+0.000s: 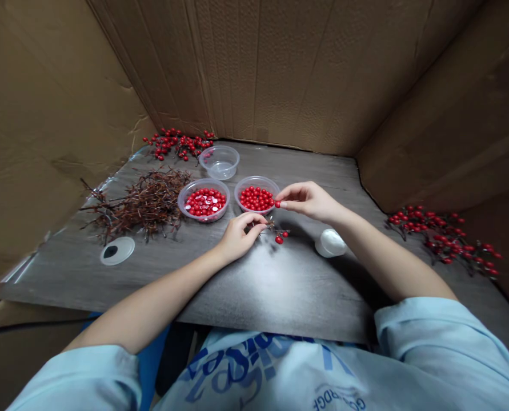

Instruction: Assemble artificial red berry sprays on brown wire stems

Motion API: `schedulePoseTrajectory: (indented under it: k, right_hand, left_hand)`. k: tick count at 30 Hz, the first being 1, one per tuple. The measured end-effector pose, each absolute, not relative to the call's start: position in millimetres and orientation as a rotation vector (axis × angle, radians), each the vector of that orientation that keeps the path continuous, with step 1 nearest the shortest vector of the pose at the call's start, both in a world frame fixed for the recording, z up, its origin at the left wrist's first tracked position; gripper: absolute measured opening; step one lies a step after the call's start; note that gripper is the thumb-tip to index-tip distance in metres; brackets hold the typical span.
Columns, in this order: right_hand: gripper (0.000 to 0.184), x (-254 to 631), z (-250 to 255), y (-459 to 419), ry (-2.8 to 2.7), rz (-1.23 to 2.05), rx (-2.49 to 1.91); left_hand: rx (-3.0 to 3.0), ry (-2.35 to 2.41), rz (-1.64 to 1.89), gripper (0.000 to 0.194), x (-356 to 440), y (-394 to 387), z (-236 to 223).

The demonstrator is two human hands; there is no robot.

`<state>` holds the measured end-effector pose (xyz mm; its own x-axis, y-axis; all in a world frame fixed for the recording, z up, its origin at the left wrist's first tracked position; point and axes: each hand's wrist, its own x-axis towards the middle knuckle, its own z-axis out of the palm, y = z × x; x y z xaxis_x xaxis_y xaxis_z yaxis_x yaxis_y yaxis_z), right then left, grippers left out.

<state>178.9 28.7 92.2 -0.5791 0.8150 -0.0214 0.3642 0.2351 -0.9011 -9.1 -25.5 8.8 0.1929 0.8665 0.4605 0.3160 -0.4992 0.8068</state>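
Note:
My left hand (pixel 241 235) pinches a small brown twig (pixel 271 226) that carries a few red berries (pixel 279 240) at its right end. Between the thumb and fingertips of my right hand (pixel 308 201) is a single red berry (pixel 277 204), held just off the right rim of a clear tub of red berries (pixel 256 197). To the left of that stands a second clear tub (pixel 179 201), where red berries lie mixed with white pieces. A white round container (pixel 330 243) sits below my right forearm.
A heap of bare brown twigs (pixel 145 202) lies at the left, with a pale disc with a dark spot (pixel 117 251) in front. Behind are a clear tub (pixel 220 165) and berry sprigs (pixel 177 142). More berry sprigs (pixel 445 234) lie far right. Cardboard walls (pixel 271 74) enclose the table.

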Motion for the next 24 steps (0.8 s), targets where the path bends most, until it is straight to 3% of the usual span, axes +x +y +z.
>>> schedulePoseTrajectory:
  k: [7, 24]
  right_hand:
    - [0.018, 183, 86, -1, -2.327, 0.758, -0.995]
    - [0.016, 181, 68, -12, -2.277, 0.748, -0.973]
  left_hand:
    - [1.994, 1.083, 1.283, 0.008, -8, -28, 13]
    - [2.057, 1.034, 1.254, 0.008, -8, -30, 16]
